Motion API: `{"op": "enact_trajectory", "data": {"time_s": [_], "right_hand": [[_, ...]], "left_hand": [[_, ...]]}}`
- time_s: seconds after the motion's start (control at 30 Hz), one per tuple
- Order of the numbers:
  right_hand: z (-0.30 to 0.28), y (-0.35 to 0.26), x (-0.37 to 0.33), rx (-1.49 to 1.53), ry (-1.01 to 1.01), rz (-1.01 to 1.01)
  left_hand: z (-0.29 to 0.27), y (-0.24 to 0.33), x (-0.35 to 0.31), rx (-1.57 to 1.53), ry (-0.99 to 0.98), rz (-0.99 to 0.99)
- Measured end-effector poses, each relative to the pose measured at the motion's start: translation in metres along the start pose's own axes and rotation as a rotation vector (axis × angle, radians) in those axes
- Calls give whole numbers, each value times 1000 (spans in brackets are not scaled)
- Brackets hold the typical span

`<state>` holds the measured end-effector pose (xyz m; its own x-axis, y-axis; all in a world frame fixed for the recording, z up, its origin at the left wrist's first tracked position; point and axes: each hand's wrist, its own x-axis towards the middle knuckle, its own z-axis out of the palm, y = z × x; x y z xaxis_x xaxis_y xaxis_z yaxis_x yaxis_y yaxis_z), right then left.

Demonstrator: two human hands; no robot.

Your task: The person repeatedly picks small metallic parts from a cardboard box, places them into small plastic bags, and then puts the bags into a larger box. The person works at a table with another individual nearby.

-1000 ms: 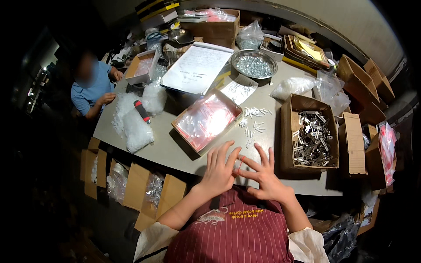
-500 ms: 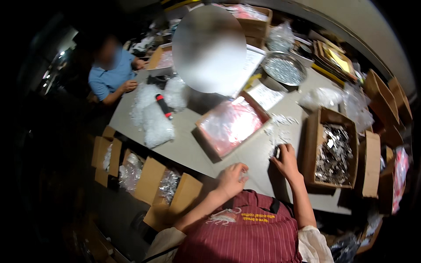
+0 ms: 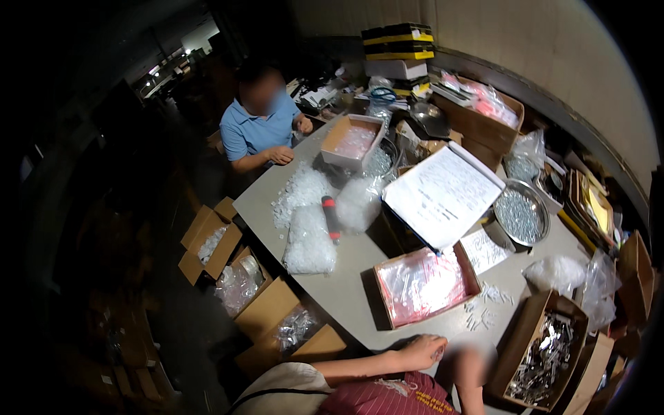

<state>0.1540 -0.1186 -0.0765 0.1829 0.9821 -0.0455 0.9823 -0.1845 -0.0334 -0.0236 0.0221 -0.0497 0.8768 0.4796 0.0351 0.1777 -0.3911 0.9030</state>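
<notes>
My left hand point(image 3: 420, 352) is closed at the table's near edge, fingers curled together around something too small to make out. Close beside it, my right hand point(image 3: 472, 364) is smeared by a blur that hides its fingers. Just beyond both lies a shallow cardboard box point(image 3: 384, 299) with clear and pink plastic bags point(image 3: 423, 282) in it. Small white plastic pieces point(image 3: 487, 304) are scattered to the right of that box. Nearest my right hand on its right side is a deep brown carton point(image 3: 513, 353) full of shiny metal parts point(image 3: 543, 356).
A clipboard point(image 3: 443, 194) with written sheets leans behind the bag box. A metal bowl point(image 3: 520, 213) holds small silvery pieces. Bags of white pieces point(image 3: 310, 238) and a red-black tool point(image 3: 330, 218) lie left. A person in blue point(image 3: 259, 128) sits far left; open cartons point(image 3: 273, 311) stand below the edge.
The view has swung left and up, so the table sits lower and the other person shows more fully. My hands are closer together, near the table's edge. The clipboard now shows clearly.
</notes>
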Motion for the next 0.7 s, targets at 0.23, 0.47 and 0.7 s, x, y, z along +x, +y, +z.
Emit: {"op": "enact_trajectory", "data": {"time_s": [0.23,0.47,0.7], "right_hand": [[-142,-26,22,584,281,-97],[-135,-30,20,490,237,-217],[-141,-32,13,427,188,-257]], "left_hand": [[-5,8,23,-39,-130,-11],[-28,41,26,-245,-186,-93],[-10,10,16,-270,-216,-68]]}}
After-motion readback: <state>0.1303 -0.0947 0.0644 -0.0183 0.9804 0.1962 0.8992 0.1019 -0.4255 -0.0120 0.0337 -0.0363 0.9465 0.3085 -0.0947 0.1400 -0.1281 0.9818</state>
